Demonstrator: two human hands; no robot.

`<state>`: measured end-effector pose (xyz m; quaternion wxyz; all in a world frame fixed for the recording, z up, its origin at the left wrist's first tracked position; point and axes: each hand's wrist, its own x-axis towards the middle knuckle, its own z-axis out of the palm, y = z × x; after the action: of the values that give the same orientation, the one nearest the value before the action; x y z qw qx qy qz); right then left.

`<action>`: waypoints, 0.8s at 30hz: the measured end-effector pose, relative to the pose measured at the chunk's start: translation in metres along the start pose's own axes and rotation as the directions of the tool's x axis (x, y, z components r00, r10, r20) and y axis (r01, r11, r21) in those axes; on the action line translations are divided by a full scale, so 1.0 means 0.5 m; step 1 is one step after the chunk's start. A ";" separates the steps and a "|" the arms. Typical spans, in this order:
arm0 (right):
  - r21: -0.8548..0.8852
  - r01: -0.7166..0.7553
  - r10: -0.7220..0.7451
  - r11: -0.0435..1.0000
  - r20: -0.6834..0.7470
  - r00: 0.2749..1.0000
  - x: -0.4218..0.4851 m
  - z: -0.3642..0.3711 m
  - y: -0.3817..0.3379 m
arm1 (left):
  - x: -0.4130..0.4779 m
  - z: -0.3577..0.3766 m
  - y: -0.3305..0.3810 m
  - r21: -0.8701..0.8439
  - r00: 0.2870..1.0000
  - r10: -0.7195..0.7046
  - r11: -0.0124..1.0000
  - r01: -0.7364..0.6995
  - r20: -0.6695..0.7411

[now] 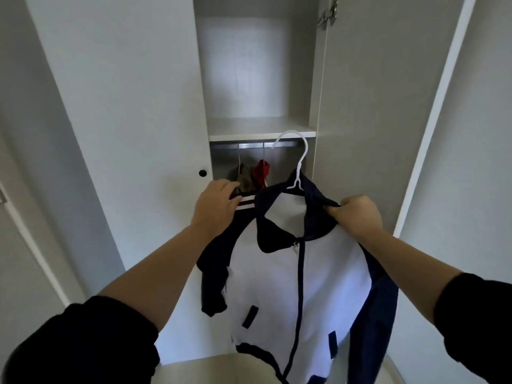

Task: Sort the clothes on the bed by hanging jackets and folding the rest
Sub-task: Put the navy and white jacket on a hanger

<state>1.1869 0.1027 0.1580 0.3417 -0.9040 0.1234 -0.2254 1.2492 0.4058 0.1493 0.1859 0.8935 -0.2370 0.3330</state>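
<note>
Dim, cool, even light; the source is out of frame. Brightest patch: a soft-edged glow on the back panel (243, 67) of the upper wardrobe compartment, fading to grey at its sides. Deep shadow under the shelf (261, 133); the rail (252, 145) there carries a faint sheen. White front of the jacket (327, 273) reads bluish-grey, unclipped. Black sleeves (83, 342) lose all detail. Wide-angle lens bows the wardrobe doors (124, 106) outward toward both frame edges. Overall slightly soft, smeary on flat panels.

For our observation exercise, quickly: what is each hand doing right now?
Left hand: closed, gripping the jacket at its striped shoulder.
Right hand: closed, pinching the jacket's navy fabric by the collar, beside the hanger.
</note>
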 end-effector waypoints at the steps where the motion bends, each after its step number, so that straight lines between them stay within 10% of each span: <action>1: -0.001 0.023 -0.023 1.000 0.002 1.000 0.001 0.006 -0.016 | 0.022 -0.008 0.002 -0.059 0.994 0.054 0.997 -0.048 0.091; 4: -0.010 0.068 -0.068 0.998 0.025 0.997 0.000 0.014 -0.065 | 0.069 -0.014 0.011 -0.089 0.937 0.071 0.995 -0.043 0.341; 12: 0.028 0.110 -0.112 0.994 0.388 0.915 -0.044 0.008 -0.114 | 0.050 0.028 -0.050 -0.264 0.955 -0.094 0.949 0.172 0.283; 24: -0.083 -0.203 0.210 0.976 0.086 0.974 0.008 0.135 -0.030 | 0.040 0.152 -0.133 -0.200 0.804 -0.105 0.942 0.269 0.585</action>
<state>1.2246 0.1502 0.1242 0.3354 -0.9078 0.2087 -0.1409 1.3374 0.4169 0.0976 0.2605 0.9365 -0.2348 -0.0034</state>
